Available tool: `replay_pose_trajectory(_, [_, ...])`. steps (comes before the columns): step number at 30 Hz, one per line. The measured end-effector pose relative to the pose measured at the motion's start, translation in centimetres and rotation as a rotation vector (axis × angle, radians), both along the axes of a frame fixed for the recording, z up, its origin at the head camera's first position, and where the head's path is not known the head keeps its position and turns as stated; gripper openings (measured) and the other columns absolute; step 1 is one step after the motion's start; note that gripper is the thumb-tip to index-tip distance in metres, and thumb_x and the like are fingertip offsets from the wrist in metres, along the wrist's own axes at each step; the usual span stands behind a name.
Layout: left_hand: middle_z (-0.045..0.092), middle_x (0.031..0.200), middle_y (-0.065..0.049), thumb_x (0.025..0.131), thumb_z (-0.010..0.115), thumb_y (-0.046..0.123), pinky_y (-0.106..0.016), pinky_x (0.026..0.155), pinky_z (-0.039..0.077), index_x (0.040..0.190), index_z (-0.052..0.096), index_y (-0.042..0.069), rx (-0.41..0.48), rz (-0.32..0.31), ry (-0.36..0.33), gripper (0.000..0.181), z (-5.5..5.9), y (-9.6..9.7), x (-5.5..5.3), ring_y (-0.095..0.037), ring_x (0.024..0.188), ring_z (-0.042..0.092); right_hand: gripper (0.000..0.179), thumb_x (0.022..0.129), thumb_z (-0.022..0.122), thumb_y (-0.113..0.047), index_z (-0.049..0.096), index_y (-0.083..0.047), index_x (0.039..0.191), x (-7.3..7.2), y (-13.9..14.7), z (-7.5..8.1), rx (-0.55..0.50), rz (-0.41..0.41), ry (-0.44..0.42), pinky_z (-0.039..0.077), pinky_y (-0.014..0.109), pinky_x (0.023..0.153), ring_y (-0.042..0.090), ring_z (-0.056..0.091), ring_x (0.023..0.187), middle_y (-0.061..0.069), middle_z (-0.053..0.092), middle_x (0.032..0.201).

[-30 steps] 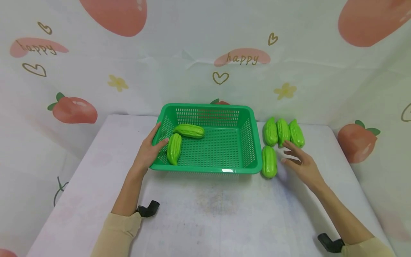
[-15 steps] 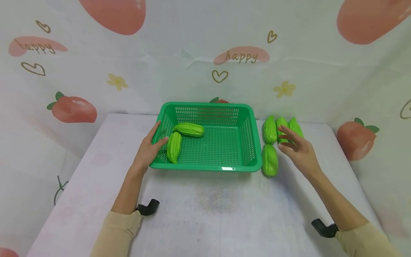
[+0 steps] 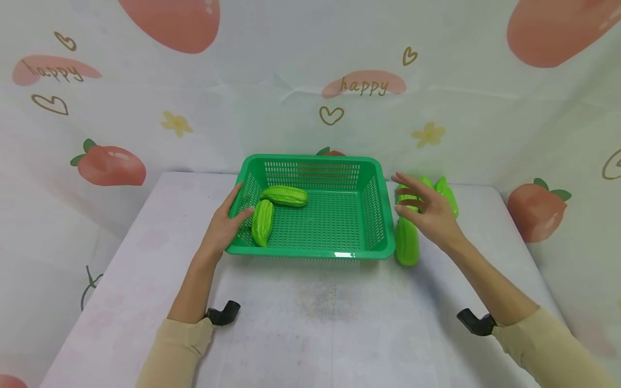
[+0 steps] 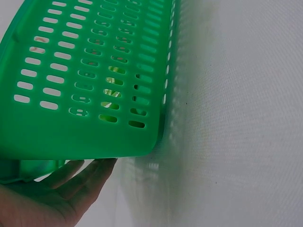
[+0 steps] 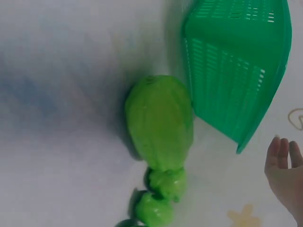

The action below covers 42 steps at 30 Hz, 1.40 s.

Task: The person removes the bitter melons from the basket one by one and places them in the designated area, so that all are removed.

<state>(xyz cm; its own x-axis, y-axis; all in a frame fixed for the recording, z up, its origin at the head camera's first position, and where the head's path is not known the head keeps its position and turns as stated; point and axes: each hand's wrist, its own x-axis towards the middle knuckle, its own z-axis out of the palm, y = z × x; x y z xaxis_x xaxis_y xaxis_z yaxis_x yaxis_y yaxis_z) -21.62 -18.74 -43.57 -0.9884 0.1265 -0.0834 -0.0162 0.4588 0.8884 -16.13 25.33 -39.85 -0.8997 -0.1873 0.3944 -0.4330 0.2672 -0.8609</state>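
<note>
A green perforated plastic basket (image 3: 335, 226) holds two bright green ridged gourds that look like bitter melons. One gourd (image 3: 286, 196) lies crosswise, the other gourd (image 3: 262, 223) lengthwise near the left wall. My left hand (image 3: 224, 226) grips the basket's left side, thumb over the rim and fingers along the outer wall (image 4: 85, 179). Over the gourds right of the basket hovers my right hand (image 3: 429, 213), fingers spread and holding nothing, near the right rim. Below it lies a front gourd (image 3: 407, 242). Behind, partly hidden by the hand, is a right-hand gourd (image 3: 447, 197) among others.
The white table (image 3: 310, 323) carries everything, with a printed cloth backdrop (image 3: 271, 64) rising behind it. In the right wrist view, the front gourd (image 5: 160, 123) lies close beside the basket wall, with smaller-looking gourds (image 5: 155, 209) lined up beyond it.
My right hand has moved left and away from me, from beside the gourds to above them near the basket rim. My left hand and the basket stay put.
</note>
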Motion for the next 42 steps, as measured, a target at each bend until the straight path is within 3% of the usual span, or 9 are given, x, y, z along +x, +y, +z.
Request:
replay_pose_trajectory(7, [0.015,0.165,-0.003,0.1,0.058,0.039,-0.063,0.115,0.016,0.159,0.015,0.038,0.004,-0.001,0.005,0.073,0.0,0.2,-0.1,-0.03,0.151,0.012,0.067,0.088,0.066,0.013,0.044,-0.003,0.149,-1.3,-2.0,0.9,0.029,0.061,-0.011,0.05,0.031,0.096,0.023,0.056,0.119,0.009,0.053,0.144])
replay_pose_trajectory(15, [0.014,0.165,-0.004,0.101,0.057,0.037,-0.063,0.115,0.015,0.159,0.014,0.038,-0.003,0.0,0.001,0.073,0.1,0.0,-0.1,-0.032,0.151,0.011,0.07,0.091,0.07,0.001,0.043,-0.02,0.152,-2.4,-4.3,1.8,0.112,0.098,-0.059,0.047,0.048,0.099,0.022,0.056,0.12,0.004,0.05,0.147])
replay_pose_trajectory(20, [0.014,0.165,-0.004,0.1,0.057,0.039,-0.065,0.114,0.015,0.16,0.013,0.038,-0.011,0.004,-0.006,0.074,0.1,-0.1,0.2,-0.032,0.151,0.011,0.072,0.09,0.071,-0.001,0.041,-0.019,0.153,-3.4,-5.5,1.6,0.126,0.151,-0.081,0.047,0.052,0.098,0.026,0.056,0.122,0.005,0.049,0.148])
replay_pose_trajectory(34, [0.016,0.165,-0.005,0.1,0.058,0.038,-0.065,0.114,0.017,0.16,0.014,0.038,-0.003,-0.002,-0.004,0.074,0.1,0.1,0.0,-0.032,0.15,0.014,0.076,0.09,0.074,-0.007,0.034,-0.011,0.155,-5.7,-8.7,1.9,0.209,0.261,-0.168,0.045,0.055,0.1,0.04,0.048,0.13,0.011,0.04,0.154])
replay_pose_trajectory(42, [0.016,0.165,-0.005,0.1,0.058,0.04,-0.066,0.113,0.017,0.159,0.014,0.038,-0.015,-0.003,0.001,0.074,0.0,0.0,0.0,-0.033,0.15,0.015,0.078,0.091,0.074,-0.017,0.032,-0.02,0.157,-7.1,-10.6,2.2,0.288,0.288,-0.254,0.046,0.044,0.102,0.038,0.047,0.133,0.006,0.039,0.155])
